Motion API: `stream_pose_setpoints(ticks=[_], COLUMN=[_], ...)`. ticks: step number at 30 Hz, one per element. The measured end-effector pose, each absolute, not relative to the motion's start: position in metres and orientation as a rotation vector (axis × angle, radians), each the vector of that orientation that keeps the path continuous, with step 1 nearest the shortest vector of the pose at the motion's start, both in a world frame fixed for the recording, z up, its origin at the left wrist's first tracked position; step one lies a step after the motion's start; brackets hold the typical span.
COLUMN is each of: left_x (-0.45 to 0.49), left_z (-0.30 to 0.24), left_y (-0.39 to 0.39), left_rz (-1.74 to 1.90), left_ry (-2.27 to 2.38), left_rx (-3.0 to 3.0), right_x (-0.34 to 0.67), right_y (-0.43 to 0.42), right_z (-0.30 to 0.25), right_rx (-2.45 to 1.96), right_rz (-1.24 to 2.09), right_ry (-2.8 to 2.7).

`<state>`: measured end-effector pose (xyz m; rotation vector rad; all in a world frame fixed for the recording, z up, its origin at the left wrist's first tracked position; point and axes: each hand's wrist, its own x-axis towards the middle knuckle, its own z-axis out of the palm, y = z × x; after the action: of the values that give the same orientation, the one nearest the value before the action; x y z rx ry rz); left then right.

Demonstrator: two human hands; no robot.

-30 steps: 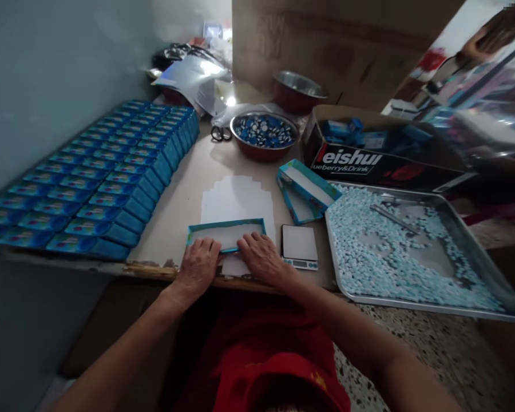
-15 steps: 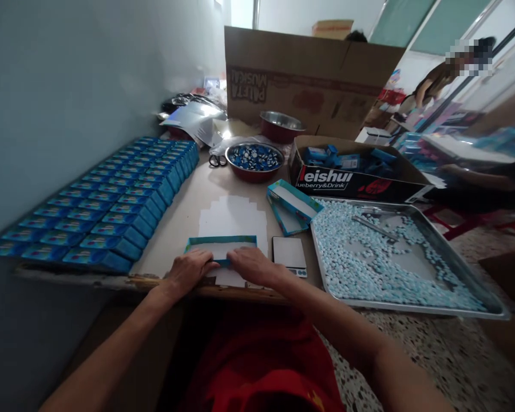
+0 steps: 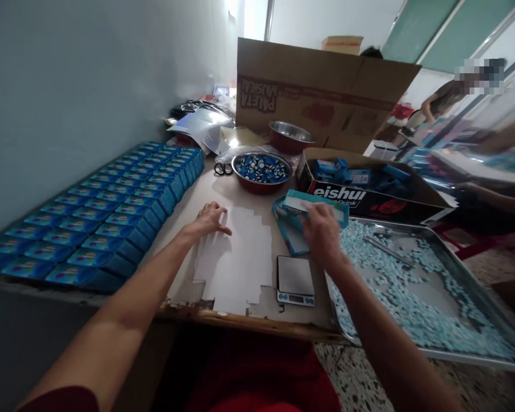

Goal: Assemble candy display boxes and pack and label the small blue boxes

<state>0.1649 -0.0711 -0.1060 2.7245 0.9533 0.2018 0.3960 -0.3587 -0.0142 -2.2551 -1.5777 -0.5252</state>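
Note:
My right hand [image 3: 323,229], slightly blurred, grips the near side of a shallow blue box tray [image 3: 292,200] with a white inside. That tray overlaps another blue tray [image 3: 298,240] on the table. My left hand [image 3: 212,219] is at the upper left edge of the stacked white card blanks [image 3: 236,257]; its thumb and fingers are curved apart with nothing between them. Right of the blanks sits a small digital scale [image 3: 295,276]. A metal tray [image 3: 448,306] of pale blue and white wrapped pieces stands at the right, partly behind my right forearm.
Rows of blue boxes [image 3: 111,212] line the wall side. Behind are scissors [image 3: 223,169], a bowl of blue-and-white pieces [image 3: 261,171], another bowl [image 3: 289,137] and a black carton [image 3: 377,203] of blue boxes. A large cardboard sheet [image 3: 326,86] stands at the back. A person [image 3: 440,100] is farther off.
The blue tray has gone from above the white blanks to the right, onto the other trays, in my right hand. My left hand has let go and moved forward to the blanks' left edge.

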Motion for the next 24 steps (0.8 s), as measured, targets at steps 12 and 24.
stream_pose_setpoints(ticks=[12,24], left_x=[0.182,0.146], left_z=[-0.093,-0.023], left_y=[-0.039,-0.092], left_rz=[0.24,0.937], left_ry=[0.871,0.777], left_rx=[2.637,2.228], right_x=[0.358,0.361], right_y=[-0.273,-0.288], right_z=[-0.086,-0.067], right_rx=[-2.524,-1.714], right_rz=[0.351,0.438], right_ry=[-1.536,-1.045])
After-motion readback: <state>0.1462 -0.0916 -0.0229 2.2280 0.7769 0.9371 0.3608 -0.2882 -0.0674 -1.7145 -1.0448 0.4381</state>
